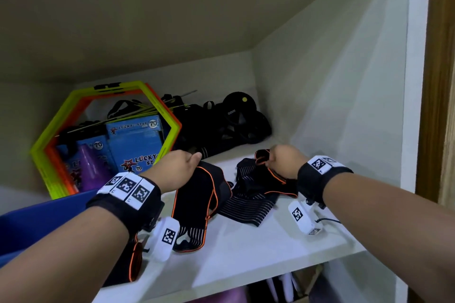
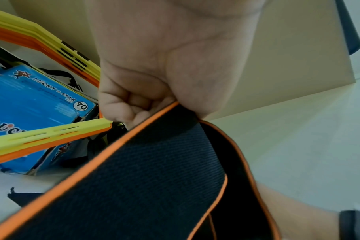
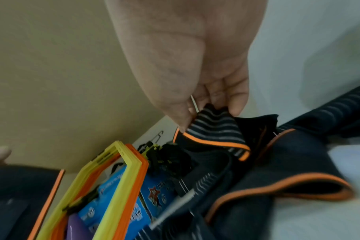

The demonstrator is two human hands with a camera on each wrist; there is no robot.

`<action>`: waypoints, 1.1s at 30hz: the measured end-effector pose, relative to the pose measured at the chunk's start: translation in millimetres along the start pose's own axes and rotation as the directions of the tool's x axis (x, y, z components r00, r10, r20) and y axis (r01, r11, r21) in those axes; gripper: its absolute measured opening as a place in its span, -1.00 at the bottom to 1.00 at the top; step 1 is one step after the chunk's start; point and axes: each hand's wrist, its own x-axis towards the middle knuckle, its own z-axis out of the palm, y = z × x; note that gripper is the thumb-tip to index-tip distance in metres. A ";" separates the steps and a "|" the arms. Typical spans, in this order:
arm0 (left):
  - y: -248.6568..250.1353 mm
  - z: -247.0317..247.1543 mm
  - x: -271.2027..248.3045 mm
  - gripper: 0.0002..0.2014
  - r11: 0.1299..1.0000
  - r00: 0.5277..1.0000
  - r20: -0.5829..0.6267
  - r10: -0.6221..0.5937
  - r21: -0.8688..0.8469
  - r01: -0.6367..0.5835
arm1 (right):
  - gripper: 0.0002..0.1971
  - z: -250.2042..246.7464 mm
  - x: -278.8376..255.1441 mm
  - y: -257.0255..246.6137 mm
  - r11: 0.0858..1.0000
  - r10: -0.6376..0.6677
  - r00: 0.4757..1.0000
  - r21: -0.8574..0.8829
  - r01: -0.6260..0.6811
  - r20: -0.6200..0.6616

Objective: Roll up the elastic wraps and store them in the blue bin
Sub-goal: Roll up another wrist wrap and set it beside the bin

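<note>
Black elastic wraps with orange edging lie unrolled on the white shelf (image 1: 246, 248). My left hand (image 1: 183, 162) grips the far end of one wide wrap (image 1: 197, 194), its fingers curled round the orange edge (image 2: 154, 116); the wrap (image 2: 144, 178) runs back under my wrist. My right hand (image 1: 280, 160) pinches the striped end (image 3: 212, 125) of a second wrap (image 1: 256, 194), which lies crumpled in folds (image 3: 288, 170) beside the first. The blue bin (image 1: 37, 219) stands at the shelf's left front, under my left forearm.
Yellow and orange hexagonal frames (image 1: 105, 115) lean at the back left around blue boxes (image 1: 135, 140) and a purple item (image 1: 91, 167). Black gear (image 1: 234, 123) is piled at the back. The cupboard's side wall (image 1: 344, 106) closes the right.
</note>
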 end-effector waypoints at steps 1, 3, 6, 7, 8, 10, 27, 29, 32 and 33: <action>0.8 -1.4 -1.3 -0.45 1.000 1.000 0.006 -0.011 -0.022 0.011 | -0.79 -5.5 3.5 -1.8 0.998 0.019 0.998 0.052 -0.016 -0.056; 3.1 -3.8 -1.5 -0.38 0.998 1.000 0.024 -0.018 -0.053 0.019 | -0.80 -20.8 10.3 -4.1 0.986 0.041 0.986 0.166 -0.014 -0.164; 7.3 -6.5 -0.2 -0.45 0.998 0.998 0.061 0.024 -0.054 -0.020 | -0.77 -52.5 17.2 -6.3 0.961 0.055 0.961 0.275 0.023 -0.271; 8.3 -6.6 0.5 -0.53 0.996 0.997 0.066 0.039 -0.078 -0.034 | -0.73 -63.7 17.6 -6.7 0.953 0.059 0.950 0.300 0.038 -0.307; 9.5 -6.5 1.4 -0.61 0.993 0.997 0.060 0.050 -0.112 -0.043 | -0.70 -75.1 16.1 -7.6 0.945 0.063 0.937 0.324 0.055 -0.343; 10.4 -4.6 4.8 -0.74 0.982 0.998 0.012 0.061 -0.181 -0.058 | -0.66 -96.0 12.0 -9.6 0.922 0.080 0.914 0.378 0.084 -0.398; 21.5 0.8 -1.8 -0.86 0.867 0.905 -0.352 0.238 -0.343 -0.361 | -0.63 -130.5 -57.3 -55.4 0.760 0.074 0.936 0.628 0.170 -0.344; 24.0 5.5 -8.6 -0.88 0.879 0.917 -0.314 0.245 -0.326 -0.347 | -0.60 -114.0 -65.9 -55.8 0.783 0.116 0.969 0.620 0.047 -0.220; 26.5 12.2 -18.8 -0.89 0.877 0.944 -0.247 0.220 -0.374 -0.303 | -0.63 -79.0 -75.4 -42.2 0.770 0.155 0.987 0.631 -0.094 -0.042; 26.4 14.6 -22.5 -0.77 0.878 0.958 -0.205 0.202 -0.396 -0.270 | -0.66 -67.0 -77.8 -36.8 0.769 0.162 0.987 0.627 -0.125 -0.002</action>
